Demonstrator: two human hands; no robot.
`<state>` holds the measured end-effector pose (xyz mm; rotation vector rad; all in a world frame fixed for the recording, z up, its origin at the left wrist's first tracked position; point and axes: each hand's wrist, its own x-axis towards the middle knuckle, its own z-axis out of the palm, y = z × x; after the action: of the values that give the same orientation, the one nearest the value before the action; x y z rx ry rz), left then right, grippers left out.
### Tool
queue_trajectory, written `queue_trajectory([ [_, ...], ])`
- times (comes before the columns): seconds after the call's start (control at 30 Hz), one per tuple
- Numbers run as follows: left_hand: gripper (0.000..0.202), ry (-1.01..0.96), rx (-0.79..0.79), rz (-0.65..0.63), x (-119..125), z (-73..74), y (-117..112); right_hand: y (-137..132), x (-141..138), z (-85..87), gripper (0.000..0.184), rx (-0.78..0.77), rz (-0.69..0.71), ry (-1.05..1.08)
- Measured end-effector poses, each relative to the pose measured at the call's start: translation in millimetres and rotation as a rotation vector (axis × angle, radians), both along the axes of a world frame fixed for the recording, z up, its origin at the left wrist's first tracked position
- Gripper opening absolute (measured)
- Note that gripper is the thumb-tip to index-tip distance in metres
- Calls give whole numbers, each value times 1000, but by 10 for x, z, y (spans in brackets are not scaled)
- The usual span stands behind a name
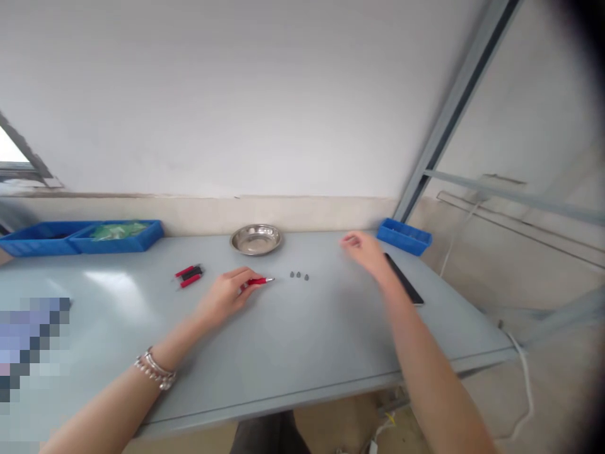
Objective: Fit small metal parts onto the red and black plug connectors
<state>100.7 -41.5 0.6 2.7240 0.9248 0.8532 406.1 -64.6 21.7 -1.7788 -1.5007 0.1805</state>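
My left hand [233, 289] is closed around a red pen-like piece [258, 281] with a silver tip, low over the table and pointing right. Just right of that tip, three small grey cone-shaped pieces [298, 275] stand in a short row. My right hand [362, 249] is raised over the table at the right, near a blue bin [404, 236]. Its fingers are curled together and slightly blurred, so whatever they may hold cannot be made out. Several red and black pen-like pieces [190, 275] lie together left of my left hand.
A round metal bowl [256, 251] stands at the back of the grey table [293, 353]. Two joined blue bins [118, 243] are at the back left, one with green-and-clear plastic inside. A flat black object [404, 280] lies beside my right forearm. A metal frame post rises at the right.
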Motion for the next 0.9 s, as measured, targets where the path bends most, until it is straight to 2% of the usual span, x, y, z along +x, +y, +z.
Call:
queue_trajectory([
  [0.07,23,5,1,13,-12,-2,14,-78,503,-63,24,152,-159,-3],
  [0.13,23,13,1,21,-11,-1,11,-199,909,-187,29,277,-231,157],
  [0.2,23,24,-3,23,2,2,-7,-312,1176,-333,34,293,-280,337],
  [0.27,23,38,-9,15,20,4,-27,-381,1304,-457,37,284,-294,496],
  [0.33,23,51,-7,7,35,4,-42,-400,1323,-529,38,202,-256,572],
  [0.43,22,51,8,-3,46,-1,-46,-370,1255,-546,38,115,-221,572],
  [0.53,23,43,11,-10,48,0,-46,-343,1193,-530,41,125,-224,525],
  [0.73,23,37,-3,9,53,15,-63,-369,1160,-519,45,244,-267,528],
  [0.9,24,32,-3,19,56,8,-67,-367,1158,-542,45,207,-276,523],
])
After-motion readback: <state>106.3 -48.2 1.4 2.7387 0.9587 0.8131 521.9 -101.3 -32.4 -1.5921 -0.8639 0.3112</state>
